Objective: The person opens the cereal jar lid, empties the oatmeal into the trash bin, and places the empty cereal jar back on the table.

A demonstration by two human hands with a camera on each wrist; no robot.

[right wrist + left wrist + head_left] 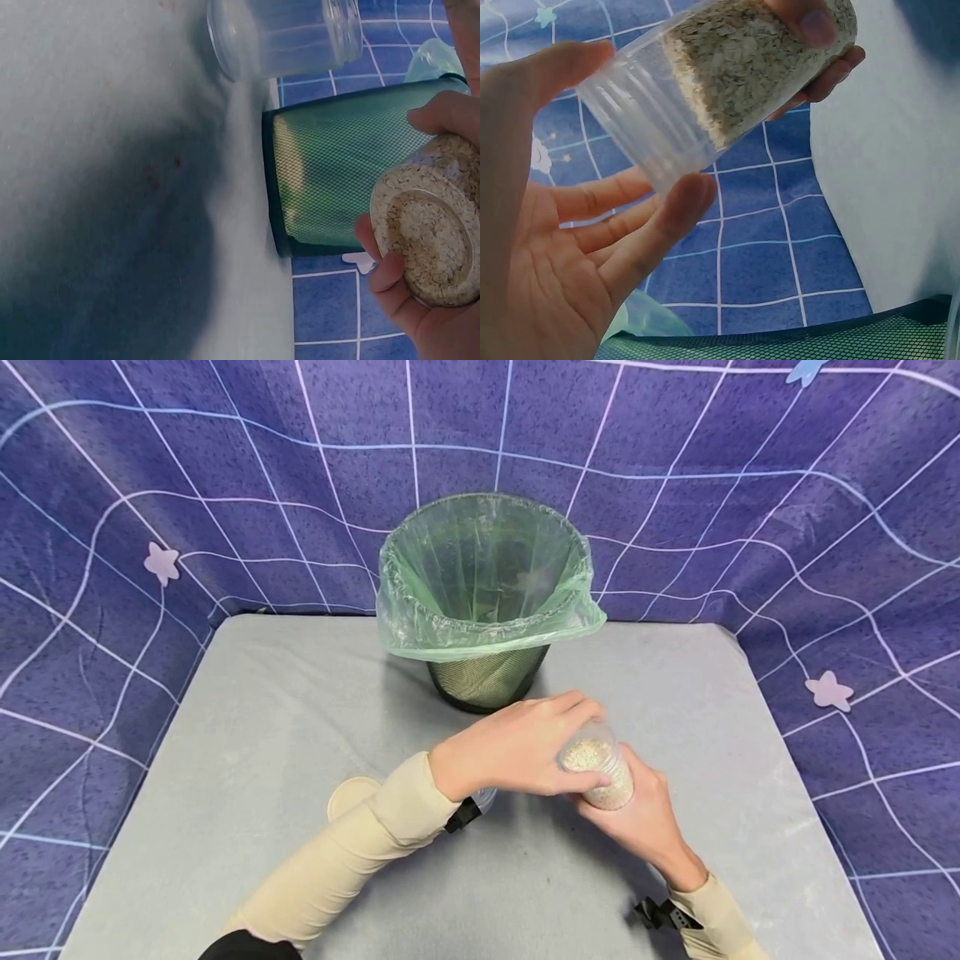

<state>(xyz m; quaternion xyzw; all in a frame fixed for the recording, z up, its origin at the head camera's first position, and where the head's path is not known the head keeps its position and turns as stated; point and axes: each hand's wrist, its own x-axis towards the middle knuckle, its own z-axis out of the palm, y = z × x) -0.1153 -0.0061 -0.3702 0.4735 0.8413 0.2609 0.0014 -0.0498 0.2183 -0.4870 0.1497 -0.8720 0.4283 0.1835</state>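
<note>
A clear jar of oat flakes [611, 777] is tilted above the table, in front of the bin. My right hand [641, 806] grips its lower part; in the right wrist view the jar's round base [427, 240] faces the camera with fingers curled round it. My left hand [525, 747] holds the jar at its open mouth, and in the left wrist view thumb and fingers meet the clear ridged rim [641, 124]. The flakes [739, 64] fill the lower portion, leaving a see-through band near the mouth.
A black mesh bin [487, 681] lined with a green bag [480, 560] stands at the table's back. Another clear jar [281, 37] stands left of the hands, mostly covered by the left wrist in the head view. A cream round lid [352, 795] lies beside the left sleeve.
</note>
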